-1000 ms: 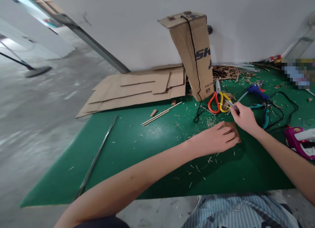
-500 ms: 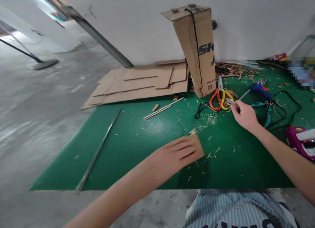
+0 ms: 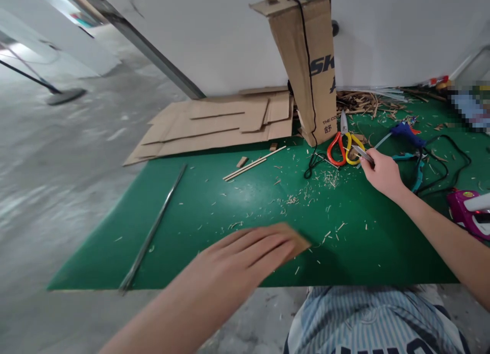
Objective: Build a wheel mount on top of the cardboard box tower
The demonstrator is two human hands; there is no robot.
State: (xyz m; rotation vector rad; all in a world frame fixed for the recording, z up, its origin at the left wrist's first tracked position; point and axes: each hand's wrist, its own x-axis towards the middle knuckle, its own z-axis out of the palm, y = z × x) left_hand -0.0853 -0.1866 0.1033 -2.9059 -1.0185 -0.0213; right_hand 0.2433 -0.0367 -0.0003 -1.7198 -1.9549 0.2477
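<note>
A small brown cardboard piece [image 3: 299, 239] is mostly covered by the left hand [image 3: 245, 254], fingers pressed together and laid flat on it. The hand's blurred, so whether the piece is actually gripped can't be told. It's on the near part of a green work mat [image 3: 214, 264], long axis hard to judge, with the visible corner aimed around 3 o'clock. A narrow steel tool [image 3: 362, 154], exact kind unclear, is pinched in the right hand [image 3: 383, 174] at about 2 o'clock from the piece, tip toward 10 o'clock. Pale shavings [image 3: 293, 200] are strewn about, so some cutting looks done; what's left can't be told. Orange-and-yellow-handled scissors [image 3: 336, 151] are found just beyond.
</note>
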